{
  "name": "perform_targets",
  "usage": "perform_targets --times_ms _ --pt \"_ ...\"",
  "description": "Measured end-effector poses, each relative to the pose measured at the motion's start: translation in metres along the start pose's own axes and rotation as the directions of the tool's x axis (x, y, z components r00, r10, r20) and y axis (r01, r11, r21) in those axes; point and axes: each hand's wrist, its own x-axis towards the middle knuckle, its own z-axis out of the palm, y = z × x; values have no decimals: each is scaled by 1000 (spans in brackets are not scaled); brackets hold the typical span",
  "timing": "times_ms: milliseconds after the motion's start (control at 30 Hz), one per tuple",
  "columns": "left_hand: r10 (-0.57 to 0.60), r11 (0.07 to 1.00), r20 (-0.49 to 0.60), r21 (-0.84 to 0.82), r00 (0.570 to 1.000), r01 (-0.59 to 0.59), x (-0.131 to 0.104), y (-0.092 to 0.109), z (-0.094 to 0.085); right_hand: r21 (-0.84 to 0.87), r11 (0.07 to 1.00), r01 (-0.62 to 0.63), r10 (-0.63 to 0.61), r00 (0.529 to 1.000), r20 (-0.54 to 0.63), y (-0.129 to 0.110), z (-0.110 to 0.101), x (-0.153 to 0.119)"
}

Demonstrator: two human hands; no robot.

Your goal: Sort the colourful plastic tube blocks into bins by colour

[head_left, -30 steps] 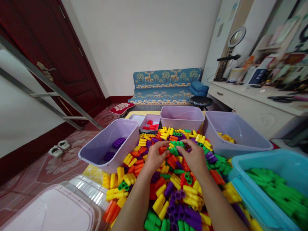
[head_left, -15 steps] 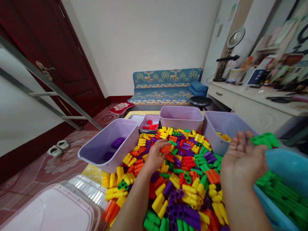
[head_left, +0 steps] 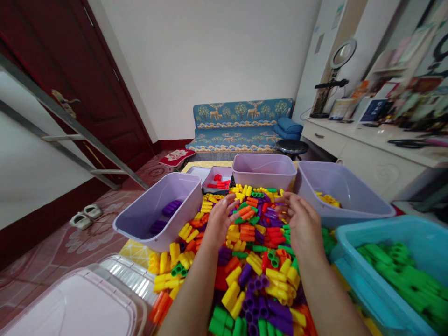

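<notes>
A big pile of yellow, orange, green, purple and red plastic pieces (head_left: 259, 261) covers the table. Over its upper left part is my left hand (head_left: 221, 220), fingers apart and holding nothing, beside some orange and green pieces (head_left: 246, 213). My right hand (head_left: 300, 219) is over the upper right part, palm turned inward, its fingers spread with nothing in them. Green pieces (head_left: 406, 275) fill much of the blue tub (head_left: 360, 275) at the right. Yellow pieces (head_left: 327, 199) lie in the right purple bin (head_left: 345, 186).
A left purple bin (head_left: 140, 224) holds purple pieces; a small tray (head_left: 209, 177) holds red ones. Another purple bin (head_left: 264, 172) stands at the back. Clear and pink lids (head_left: 77, 303) lie at the lower left. Beyond are a sofa (head_left: 241, 135) and a white cabinet (head_left: 371, 154).
My right hand has moved left from beside the blue tub to above the pile and no longer holds green pieces. My left hand has opened, and the orange piece at its fingers is released.
</notes>
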Motion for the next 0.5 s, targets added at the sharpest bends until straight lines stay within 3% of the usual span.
perform_targets --times_ms 100,200,500 --pt "-47 983 19 -179 999 49 1 8 -4 -258 966 5 59 969 239 12 11 -8" --pt "-75 958 45 -273 996 85 1 12 -9 -374 921 114 36 928 372 24 17 -11" --pt "-110 935 125 -322 986 146 -3 13 -6 -427 875 228 28 857 515 29 22 -16"
